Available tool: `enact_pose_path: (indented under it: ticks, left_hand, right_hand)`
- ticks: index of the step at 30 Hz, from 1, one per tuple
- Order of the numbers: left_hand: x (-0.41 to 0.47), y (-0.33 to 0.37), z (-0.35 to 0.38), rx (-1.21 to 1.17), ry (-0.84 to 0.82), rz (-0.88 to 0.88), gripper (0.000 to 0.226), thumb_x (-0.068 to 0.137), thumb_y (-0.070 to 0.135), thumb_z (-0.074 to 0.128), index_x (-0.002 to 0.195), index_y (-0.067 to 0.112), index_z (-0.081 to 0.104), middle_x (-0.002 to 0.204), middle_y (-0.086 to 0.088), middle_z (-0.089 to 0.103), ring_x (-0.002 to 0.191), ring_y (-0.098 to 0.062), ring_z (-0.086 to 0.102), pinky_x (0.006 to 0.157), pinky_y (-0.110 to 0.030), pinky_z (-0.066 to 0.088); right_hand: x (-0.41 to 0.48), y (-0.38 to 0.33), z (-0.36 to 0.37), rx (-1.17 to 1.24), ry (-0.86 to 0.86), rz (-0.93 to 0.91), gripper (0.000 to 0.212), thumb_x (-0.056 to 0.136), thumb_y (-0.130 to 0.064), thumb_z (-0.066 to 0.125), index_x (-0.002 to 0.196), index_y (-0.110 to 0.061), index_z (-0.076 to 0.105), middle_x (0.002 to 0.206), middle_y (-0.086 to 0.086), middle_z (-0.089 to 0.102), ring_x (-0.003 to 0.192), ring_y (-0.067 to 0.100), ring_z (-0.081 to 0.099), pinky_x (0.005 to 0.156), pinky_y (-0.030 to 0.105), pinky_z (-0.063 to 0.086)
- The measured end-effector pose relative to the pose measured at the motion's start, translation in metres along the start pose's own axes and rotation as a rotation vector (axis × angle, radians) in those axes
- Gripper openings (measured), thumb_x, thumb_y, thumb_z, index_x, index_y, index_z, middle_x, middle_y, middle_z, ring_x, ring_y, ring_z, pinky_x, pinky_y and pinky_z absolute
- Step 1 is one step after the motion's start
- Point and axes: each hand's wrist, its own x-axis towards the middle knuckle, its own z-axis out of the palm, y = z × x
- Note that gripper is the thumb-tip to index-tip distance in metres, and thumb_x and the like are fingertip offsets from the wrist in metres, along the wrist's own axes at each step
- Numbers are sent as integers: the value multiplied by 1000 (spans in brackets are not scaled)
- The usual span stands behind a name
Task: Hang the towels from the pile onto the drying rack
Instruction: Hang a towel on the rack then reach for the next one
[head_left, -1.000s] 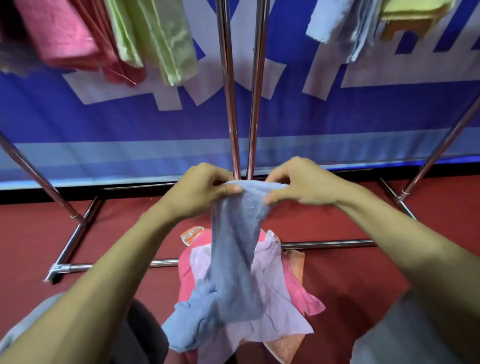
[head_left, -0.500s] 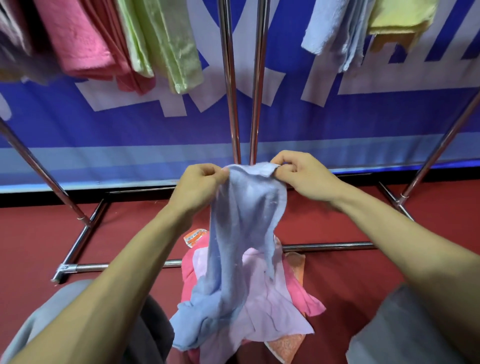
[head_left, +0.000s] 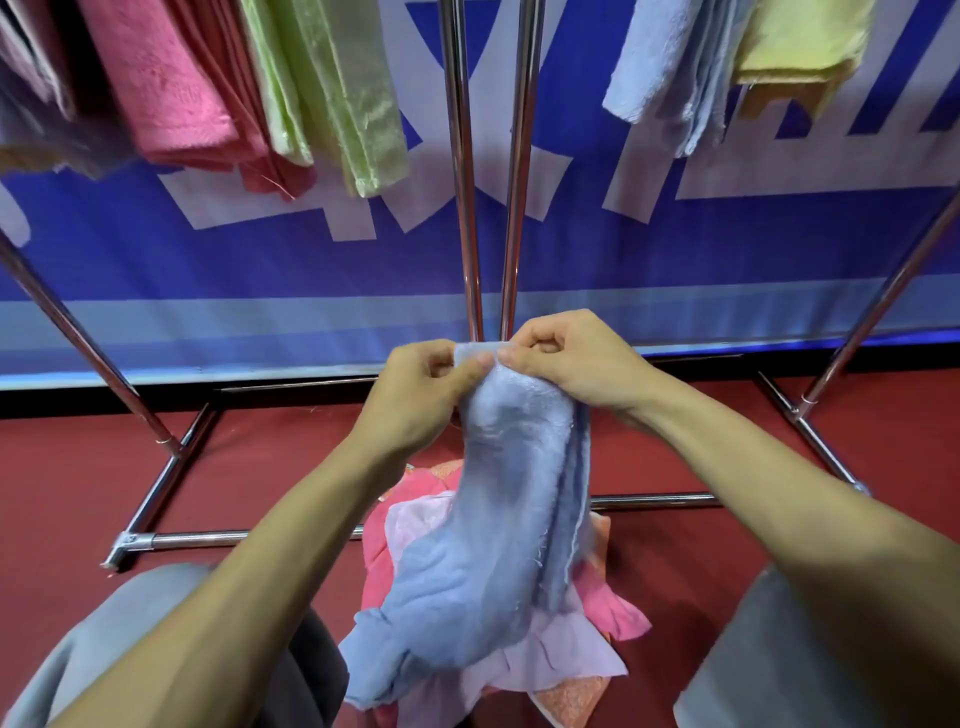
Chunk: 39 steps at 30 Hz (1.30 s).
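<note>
I see left hand (head_left: 415, 400) and right hand (head_left: 576, 364) side by side, both pinching top edge of light blue towel (head_left: 498, 525); towel pile (head_left: 597, 618) at 6 o'clock, lower end draping on it.

Floor (head_left: 727, 571): dark red, smooth, matte, running to the back of the room. Backdrop: a large blue banner (head_left: 260, 260) with oversized white lettering, cut off by the top edge and unreadable. A pale blue band (head_left: 234, 322) crosses its lower part. Below the banner, a black strip (head_left: 78, 400) meets the floor. Lighting: even, with a faint sheen on the banner's lower right edge.
</note>
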Motion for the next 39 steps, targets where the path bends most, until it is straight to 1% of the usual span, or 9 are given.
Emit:
enact_pose_path:
  ticks: [5, 8, 11, 20, 24, 27, 32, 36, 39]
  left_hand:
    - [2, 7, 3, -73, 78, 34, 23, 94, 20, 58, 81, 3, 67, 74, -3, 62, 70, -11, 52, 67, -31, 43]
    - [2, 13, 1, -175, 126, 27, 22, 95, 21, 55, 87, 5, 69, 82, -6, 68, 75, -13, 60, 71, -31, 49]
    - [4, 19, -9, -402, 154, -59, 24, 96, 26, 54, 90, 7, 68, 84, -9, 68, 74, -17, 63, 65, -28, 51]
    - [7, 21, -52, -957, 207, -311, 38, 96, 40, 51, 106, 7, 65, 90, -5, 74, 89, -17, 71, 76, -33, 59]
    - [9, 15, -71, -1139, 324, -253, 33, 98, 36, 47, 99, 8, 65, 83, -3, 74, 87, -15, 70, 85, -33, 55]
    - [12, 10, -84, -1108, 461, -198, 27, 99, 32, 49, 100, 10, 64, 83, 0, 73, 82, -11, 69, 75, -26, 57]
    - [12, 11, -77, -799, 564, -171, 18, 88, 3, 51, 75, 10, 61, 62, 1, 57, 59, -11, 52, 54, -20, 41]
    - [7, 10, -43, -352, 302, -42, 32, 89, 2, 41, 94, 7, 72, 96, -9, 73, 87, -20, 69, 76, -30, 54]
    - [5, 4, -21, -168, 194, -34, 28, 97, 9, 41, 102, 3, 68, 102, -16, 72, 99, -27, 68, 90, -43, 52]
  right_hand:
    - [2, 12, 1, -150, -64, -20, 28, 90, -24, 65, 66, -12, 59, 55, -8, 39, 49, 1, 33, 50, 15, 27]
    - [7, 29, 0, -270, -97, -19, 33, 87, -30, 67, 68, -5, 56, 62, 2, 43, 62, 8, 36, 59, 30, 32]
    - [12, 46, 0, -383, -122, 0, 24, 85, -29, 68, 80, -5, 66, 71, 15, 58, 67, 11, 42, 61, 33, 37]
    - [9, 96, -1, -630, -334, 169, 30, 91, -22, 62, 62, -14, 57, 65, 1, 51, 64, 10, 45, 53, 22, 33]
    - [10, 104, 1, -486, -378, 312, 21, 92, -13, 60, 71, -13, 67, 61, 0, 61, 54, 10, 59, 56, 22, 51]
    - [8, 89, 5, -238, -376, 390, 17, 94, -4, 56, 81, -3, 66, 67, 9, 59, 57, 16, 65, 62, 30, 60]
    - [4, 37, 11, 164, -353, 396, 12, 88, -2, 64, 87, 10, 64, 66, 10, 58, 53, 9, 60, 56, 19, 55]
    - [6, 0, 17, 634, -88, 405, 6, 87, -10, 65, 87, -4, 67, 66, 2, 59, 50, 5, 56, 47, 16, 47]
    - [4, -11, 25, 797, -27, 444, 7, 87, -10, 65, 80, -10, 64, 64, 2, 51, 42, 4, 47, 37, 15, 34]
